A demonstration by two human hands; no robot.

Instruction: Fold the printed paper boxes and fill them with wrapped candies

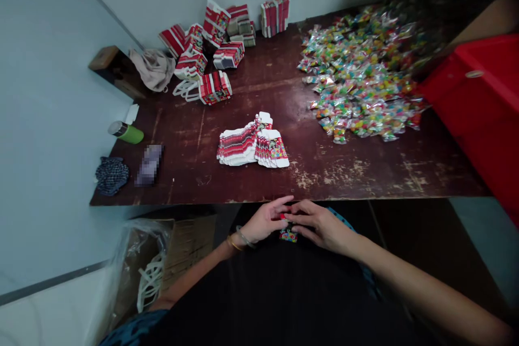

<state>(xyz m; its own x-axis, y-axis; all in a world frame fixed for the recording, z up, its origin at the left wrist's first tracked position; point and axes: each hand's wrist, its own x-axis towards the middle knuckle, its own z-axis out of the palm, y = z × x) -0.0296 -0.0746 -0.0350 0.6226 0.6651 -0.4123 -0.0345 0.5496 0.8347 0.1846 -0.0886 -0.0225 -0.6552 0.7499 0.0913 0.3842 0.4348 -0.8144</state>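
Observation:
Just below the table's front edge, a small printed carton (288, 235), red and black with bright colours, is held between my two hands over my lap. My left hand (265, 220) grips its left side with thumb and fingers. From the right, my right hand (320, 225) has its fingers closed over the carton's top and right side. Fingers cover much of the carton, so whether its top is folded cannot be seen. Ahead on the table lies a fanned row of flat red-and-white printed cartons (243, 146).
Clear bags of colourful candies (365, 81) cover the table's right, beside a red bin (478, 97). Bundled flat cartons (214, 86) stand at the back. A green bottle (130, 133) and a dark checked cloth (112, 175) sit left. White straps (150, 281) lie in a box below.

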